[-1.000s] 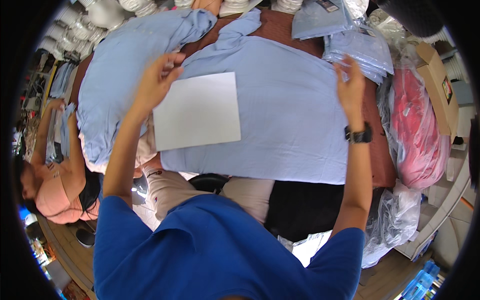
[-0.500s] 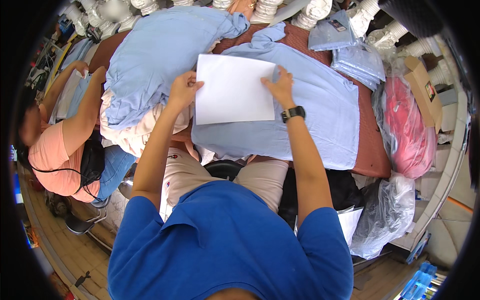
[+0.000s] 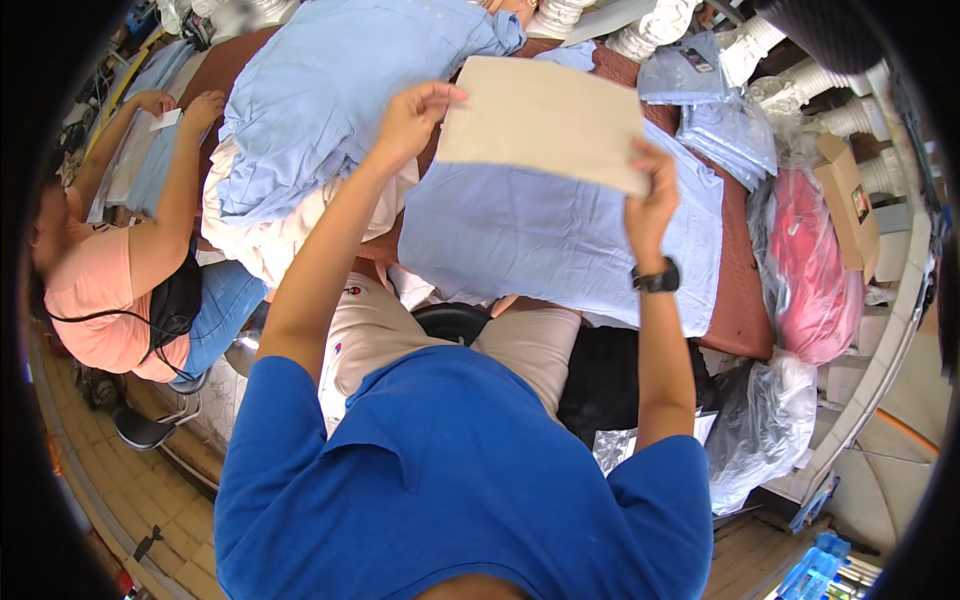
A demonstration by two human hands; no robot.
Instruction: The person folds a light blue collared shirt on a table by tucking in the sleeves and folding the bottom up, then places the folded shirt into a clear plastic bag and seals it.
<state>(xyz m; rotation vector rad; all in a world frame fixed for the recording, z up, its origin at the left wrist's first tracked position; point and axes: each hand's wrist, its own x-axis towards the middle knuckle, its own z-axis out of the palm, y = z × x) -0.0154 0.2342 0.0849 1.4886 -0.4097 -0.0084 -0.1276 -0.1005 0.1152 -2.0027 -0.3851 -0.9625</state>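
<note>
A stiff beige-grey card sheet is held up above a light-blue shirt spread on the brown-covered table. My left hand pinches the sheet's left edge between thumb and fingers. At its lower right corner, my right hand grips the card, slightly blurred; a dark watch is on that wrist. The card hides the shirt's upper part. Left of it lies a heap of crumpled light-blue garments on cream cloth.
Folded blue shirts in clear bags lie at the back right. Beyond the table's right edge are red garments in plastic and an open cardboard box. A co-worker in an orange shirt sits at the left, handling cloth. White plaster-like columns line the back.
The sheet has turned from its white face to its beige one and moved farther away and rightward. Both my hands have shifted right with it, the right one now at a corner.
</note>
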